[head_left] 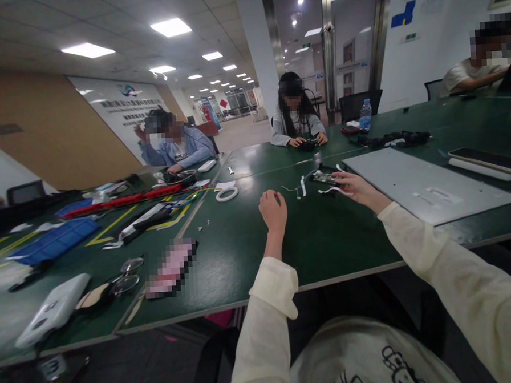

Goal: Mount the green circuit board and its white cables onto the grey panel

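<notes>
My left hand (273,209) is curled into a loose fist above the dark green table (250,249), with nothing visible in it. My right hand (356,187) reaches further out, fingers stretched over a small dark gadget (324,179) with white strips (331,190) lying around it; the fingertips touch or nearly touch these. A short white strip (302,185) and a thin wire lie between my hands. Both my arms wear cream sleeves.
A white tape ring (227,193) lies left of my hands and a grey board (426,185) to the right. Spectacles (127,276), a white device (51,311), a blue tray (55,241) and red bars clutter the left. Three people sit across the table; a water bottle (365,115) stands there.
</notes>
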{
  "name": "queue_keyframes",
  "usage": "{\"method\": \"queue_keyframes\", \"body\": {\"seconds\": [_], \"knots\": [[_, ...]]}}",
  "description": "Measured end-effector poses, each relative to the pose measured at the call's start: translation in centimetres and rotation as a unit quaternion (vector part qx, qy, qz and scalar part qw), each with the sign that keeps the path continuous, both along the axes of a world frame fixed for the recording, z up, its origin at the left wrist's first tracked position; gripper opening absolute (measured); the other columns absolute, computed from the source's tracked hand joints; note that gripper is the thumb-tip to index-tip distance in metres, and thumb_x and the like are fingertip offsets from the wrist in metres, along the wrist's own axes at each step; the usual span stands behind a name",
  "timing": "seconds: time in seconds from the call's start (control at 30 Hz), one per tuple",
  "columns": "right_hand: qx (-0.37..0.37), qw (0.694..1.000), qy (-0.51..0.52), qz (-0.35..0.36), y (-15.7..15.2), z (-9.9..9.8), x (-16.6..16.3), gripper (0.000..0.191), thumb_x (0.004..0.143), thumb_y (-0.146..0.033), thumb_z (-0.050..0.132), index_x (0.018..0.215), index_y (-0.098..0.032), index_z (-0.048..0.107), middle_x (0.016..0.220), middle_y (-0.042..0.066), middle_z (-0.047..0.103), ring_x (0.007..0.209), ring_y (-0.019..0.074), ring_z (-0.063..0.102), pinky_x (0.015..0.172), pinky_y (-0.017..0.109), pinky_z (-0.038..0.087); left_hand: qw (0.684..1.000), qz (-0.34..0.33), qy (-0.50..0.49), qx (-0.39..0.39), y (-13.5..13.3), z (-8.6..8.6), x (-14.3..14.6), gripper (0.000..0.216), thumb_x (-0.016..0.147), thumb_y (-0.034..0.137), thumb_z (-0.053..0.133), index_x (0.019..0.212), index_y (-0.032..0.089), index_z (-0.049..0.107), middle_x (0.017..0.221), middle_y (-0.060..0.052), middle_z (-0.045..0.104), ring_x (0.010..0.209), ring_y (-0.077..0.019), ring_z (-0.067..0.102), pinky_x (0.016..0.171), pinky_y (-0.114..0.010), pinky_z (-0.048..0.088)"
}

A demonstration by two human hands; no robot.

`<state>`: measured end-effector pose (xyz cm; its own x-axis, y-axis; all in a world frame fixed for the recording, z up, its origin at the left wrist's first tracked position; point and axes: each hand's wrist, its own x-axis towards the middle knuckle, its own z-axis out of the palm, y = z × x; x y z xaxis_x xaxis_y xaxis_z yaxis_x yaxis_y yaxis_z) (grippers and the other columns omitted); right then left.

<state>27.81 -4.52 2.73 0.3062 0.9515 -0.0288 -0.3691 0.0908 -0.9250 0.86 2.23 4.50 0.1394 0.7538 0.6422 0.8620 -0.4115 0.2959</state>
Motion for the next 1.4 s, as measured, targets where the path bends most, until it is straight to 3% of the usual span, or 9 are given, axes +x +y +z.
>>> {"method": "queue_keyframes", "body": {"seconds": [0.2,0.33,0.47,0.53,0.67,0.73,0.93,1.17,1.4], "knots": [[-0.032,0.983,-0.142,0.113,-0.6,-1.2,-4.0,0.035,0.077,-0.017,0.07,0.112,-0.018,0.066,0.098,0.006,0.07,0.073,0.0104,0.065,0.06,0.017,0.052,0.996,-0.087,0.026,0.016,0.0,-0.7,0.6,0.024,0.096,0.025,0.041,0.115,0.016,0.053,0.116,-0.013,0.058,0.109,-0.0238,0.053,0.092,-0.035,0.043],[-0.054,0.952,-0.293,0.068,-0.5,-2.2,-3.6,0.032,0.081,-0.024,0.068,0.112,-0.017,0.066,0.099,0.006,0.071,0.076,0.0139,0.067,0.063,0.022,0.055,0.98,-0.16,0.112,-0.043,0.1,-1.7,0.9,0.03,0.095,0.024,0.042,0.122,0.017,0.053,0.124,-0.011,0.058,0.116,-0.0238,0.051,0.098,-0.037,0.043],[-0.043,0.879,-0.474,-0.001,-0.1,-2.6,-1.8,0.024,0.086,-0.03,0.061,0.105,-0.018,0.069,0.085,0.006,0.072,0.069,0.0159,0.068,0.066,0.025,0.055,0.953,-0.218,0.184,-0.107,0.0,-2.2,0.7,0.034,0.096,0.024,0.04,0.127,0.022,0.054,0.13,-0.009,0.057,0.125,-0.0234,0.048,0.105,-0.041,0.039],[-0.04,0.844,-0.532,-0.043,0.1,-2.7,-0.8,0.022,0.088,-0.032,0.058,0.099,-0.019,0.071,0.083,0.005,0.073,0.072,0.0164,0.069,0.07,0.026,0.054,0.952,-0.204,0.198,-0.116,0.0,-2.3,0.5,0.036,0.096,0.024,0.04,0.129,0.023,0.052,0.136,-0.008,0.054,0.128,-0.0243,0.045,0.107,-0.044,0.037],[-0.042,0.812,-0.575,-0.088,0.3,-2.9,0.7,0.021,0.088,-0.029,0.055,0.097,-0.02,0.072,0.091,0.004,0.074,0.084,0.0179,0.07,0.077,0.027,0.052,0.976,-0.098,0.167,-0.104,0.0,-2.1,0.3,0.046,0.093,0.025,0.047,0.138,0.023,0.043,0.147,-0.012,0.041,0.132,-0.0267,0.042,0.105,-0.042,0.039],[-0.046,0.798,-0.593,-0.094,0.4,-3.0,1.0,0.02,0.086,-0.026,0.056,0.095,-0.02,0.073,0.093,0.004,0.074,0.088,0.0186,0.069,0.081,0.028,0.051,0.978,-0.06,0.156,-0.127,0.2,-2.1,0.2,0.045,0.092,0.029,0.049,0.136,0.021,0.044,0.139,-0.014,0.048,0.125,-0.0273,0.048,0.101,-0.041,0.042],[-0.018,0.8,-0.597,-0.055,0.6,-3.6,0.7,0.023,0.088,-0.025,0.057,0.105,-0.02,0.071,0.102,0.006,0.072,0.095,0.0187,0.067,0.088,0.029,0.05,0.974,-0.044,0.16,-0.152,0.7,-2.2,-0.2,0.024,0.091,0.029,0.05,0.112,0.02,0.058,0.114,-0.011,0.062,0.109,-0.0268,0.057,0.088,-0.038,0.046],[0.007,0.804,-0.595,-0.014,0.9,-4.2,0.5,0.023,0.088,-0.023,0.057,0.106,-0.017,0.07,0.106,0.008,0.07,0.096,0.0192,0.066,0.09,0.03,0.05,0.981,-0.026,0.111,-0.159,1.4,-2.3,-0.4,0.026,0.088,0.014,0.048,0.111,0.02,0.06,0.109,-0.011,0.065,0.101,-0.0206,0.06,0.084,-0.03,0.045],[0.001,0.803,-0.595,-0.036,1.2,-4.7,0.3,0.033,0.084,-0.022,0.063,0.115,-0.015,0.066,0.117,0.012,0.065,0.098,0.0201,0.065,0.09,0.031,0.049,0.98,-0.044,0.097,-0.167,1.8,-2.6,-0.2,0.018,0.089,0.02,0.051,0.104,0.018,0.063,0.104,-0.009,0.065,0.096,-0.0185,0.061,0.082,-0.027,0.046]]}}
